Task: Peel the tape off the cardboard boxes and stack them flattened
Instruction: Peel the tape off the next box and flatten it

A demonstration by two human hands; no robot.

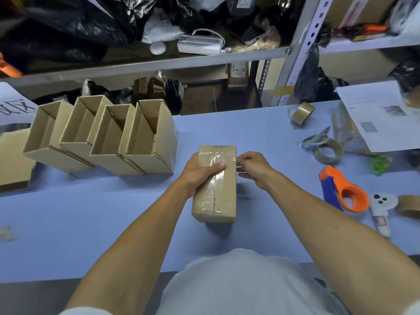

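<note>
A small closed cardboard box (pixel 223 189) sits on the blue table (pixel 261 123) in front of me, with clear tape (pixel 217 178) running along its top seam. My left hand (pixel 197 172) grips the box's left side, thumb lying across the taped top. My right hand (pixel 252 167) is at the box's right edge near the far end, fingers curled and pinching at the tape's edge there. Several open, empty cardboard boxes (pixel 102 135) lean in a row at the left.
An orange and blue tape dispenser (pixel 345 189) lies at the right, with tape rolls (pixel 302 111), an empty tape core (pixel 328 151), scissors (pixel 318 138), printed papers (pixel 377 117) and a white controller (pixel 381 208). Flat cardboard (pixel 13 164) lies far left. Cluttered shelves stand behind.
</note>
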